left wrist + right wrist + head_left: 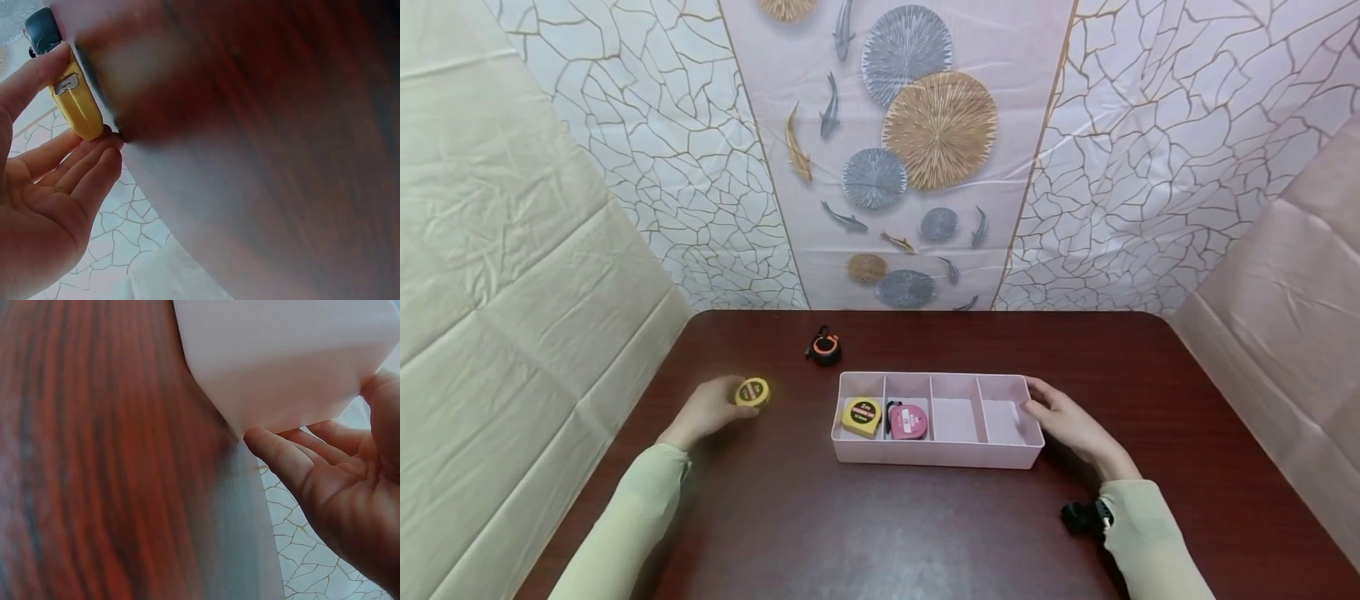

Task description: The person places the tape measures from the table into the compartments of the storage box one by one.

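On the dark surface (880, 517), my left hand (711, 408) pinches a yellow tape measure (752, 392) left of the pink divided tray (936, 457). Only the left wrist view shows its metal clip. My right hand (1067, 421) rests relaxed against the tray's end.
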